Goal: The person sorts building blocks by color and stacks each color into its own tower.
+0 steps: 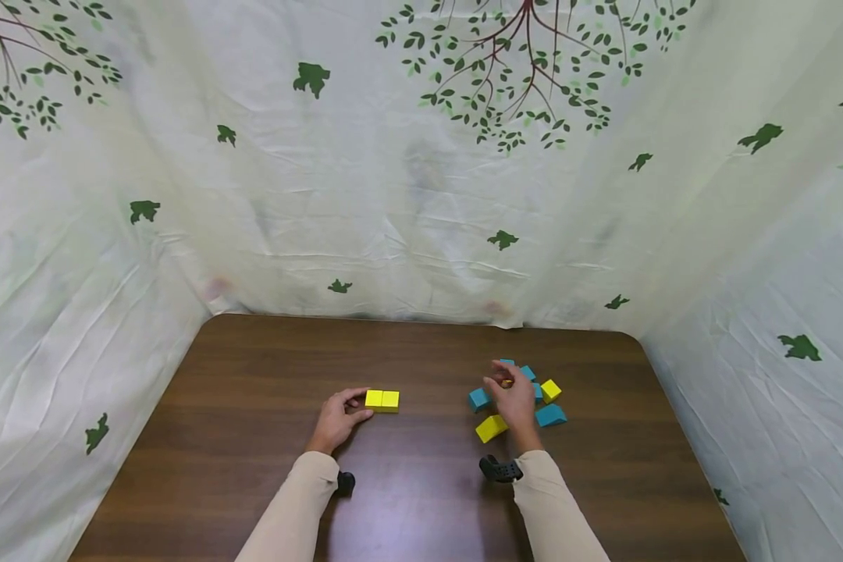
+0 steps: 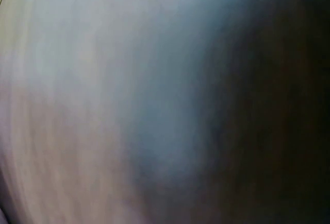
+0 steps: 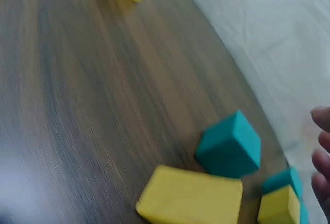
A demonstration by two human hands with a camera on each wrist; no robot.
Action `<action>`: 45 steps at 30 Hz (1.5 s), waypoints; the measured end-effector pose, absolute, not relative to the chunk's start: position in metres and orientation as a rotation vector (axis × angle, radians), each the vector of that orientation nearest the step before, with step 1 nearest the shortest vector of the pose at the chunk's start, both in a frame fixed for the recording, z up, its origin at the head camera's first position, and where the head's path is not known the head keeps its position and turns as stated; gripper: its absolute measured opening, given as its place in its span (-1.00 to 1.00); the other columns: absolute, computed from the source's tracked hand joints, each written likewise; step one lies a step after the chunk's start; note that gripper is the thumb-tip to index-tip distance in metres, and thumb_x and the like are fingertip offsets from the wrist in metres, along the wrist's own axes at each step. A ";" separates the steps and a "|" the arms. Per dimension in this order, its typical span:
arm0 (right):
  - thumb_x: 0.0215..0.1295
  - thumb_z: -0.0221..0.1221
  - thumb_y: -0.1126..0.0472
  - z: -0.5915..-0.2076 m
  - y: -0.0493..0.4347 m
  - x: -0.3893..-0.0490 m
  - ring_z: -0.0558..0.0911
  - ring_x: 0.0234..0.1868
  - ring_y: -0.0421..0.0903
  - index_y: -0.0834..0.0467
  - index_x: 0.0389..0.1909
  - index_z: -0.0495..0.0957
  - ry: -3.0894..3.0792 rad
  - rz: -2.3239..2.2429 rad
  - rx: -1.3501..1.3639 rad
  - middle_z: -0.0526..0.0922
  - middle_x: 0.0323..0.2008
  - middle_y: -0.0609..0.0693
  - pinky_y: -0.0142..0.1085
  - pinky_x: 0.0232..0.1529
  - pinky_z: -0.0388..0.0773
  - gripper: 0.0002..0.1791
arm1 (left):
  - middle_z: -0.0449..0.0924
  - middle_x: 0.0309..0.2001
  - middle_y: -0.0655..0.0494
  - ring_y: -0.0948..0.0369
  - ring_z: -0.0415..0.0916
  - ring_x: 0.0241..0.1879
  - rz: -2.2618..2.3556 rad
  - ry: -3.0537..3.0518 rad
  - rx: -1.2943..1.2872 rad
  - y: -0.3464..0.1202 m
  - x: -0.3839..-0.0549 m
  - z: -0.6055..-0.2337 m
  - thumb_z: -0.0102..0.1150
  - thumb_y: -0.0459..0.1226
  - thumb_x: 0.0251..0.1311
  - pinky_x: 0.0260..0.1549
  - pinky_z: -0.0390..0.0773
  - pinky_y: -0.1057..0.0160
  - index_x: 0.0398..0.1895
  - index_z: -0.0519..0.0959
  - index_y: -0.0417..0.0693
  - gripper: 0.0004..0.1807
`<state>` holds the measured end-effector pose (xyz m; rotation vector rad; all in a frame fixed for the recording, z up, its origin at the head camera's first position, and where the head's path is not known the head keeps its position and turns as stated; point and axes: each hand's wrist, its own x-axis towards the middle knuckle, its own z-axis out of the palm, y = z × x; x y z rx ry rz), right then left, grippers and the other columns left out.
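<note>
Pinching the left end of 2 yellow blocks [image 1: 382, 401] between thumb and forefinger, just left of centre in the lower half of the frame, the left hand [image 1: 335, 420] could skew the pair or part their seam if it pressed unevenly; the left wrist view is too blurred to check that hold; right of centre, the right hand [image 1: 514, 402] hangs over a loose cluster, fingers curved and parted, seemingly holding nothing; a low wrist could knock the leftmost blue block [image 1: 478, 400] or the near yellow block [image 1: 492, 428], since both lie close beside or under it; at the cluster's right, a sideways sweep might scatter the small yellow block [image 1: 551, 390] and the near blue block [image 1: 551, 415].

Brown and wood-grained, the table [image 1: 253, 406] fills the lower middle, its far corners rounded, with pale glare at bottom centre; creased white cloth [image 1: 421, 203] hangs along the left, back and right, printed with leafy branches at upper left, upper centre and right edge; dark green shapes dot it between.
</note>
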<state>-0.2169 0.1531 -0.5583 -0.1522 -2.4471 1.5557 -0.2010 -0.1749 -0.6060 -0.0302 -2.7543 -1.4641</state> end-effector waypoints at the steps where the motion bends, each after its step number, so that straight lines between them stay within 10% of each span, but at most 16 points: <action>1: 0.20 0.31 0.32 -0.560 0.157 -0.217 0.56 -0.09 0.14 0.32 0.04 0.57 -2.451 1.528 -0.162 0.61 -0.03 0.23 0.00 -0.05 0.51 -0.62 | 0.57 -0.28 0.01 0.10 0.45 -0.23 -1.465 -2.754 -0.028 -0.175 -0.201 -0.606 0.44 -0.40 -0.02 -0.20 0.42 0.16 0.03 0.62 -0.21 -0.54; 16: 0.15 0.35 0.25 -0.577 0.184 -0.218 0.37 0.12 0.25 0.34 0.04 0.57 -2.620 1.183 -0.392 0.51 0.06 0.27 0.14 0.15 0.12 -0.56 | 0.58 -0.25 0.00 0.09 0.45 -0.22 -1.439 -2.772 -0.028 -0.175 -0.200 -0.605 0.43 -0.39 -0.01 -0.18 0.42 0.14 0.03 0.62 -0.22 -0.54; 45: 0.15 0.31 0.31 -0.583 0.184 -0.222 0.36 0.08 0.26 0.22 0.10 0.57 -2.753 0.997 -0.403 0.55 0.10 0.26 0.19 0.09 0.04 -0.55 | 0.57 -0.29 0.02 0.10 0.45 -0.24 -1.467 -2.740 -0.030 -0.174 -0.200 -0.605 0.45 -0.40 -0.05 -0.20 0.41 0.16 0.02 0.63 -0.21 -0.53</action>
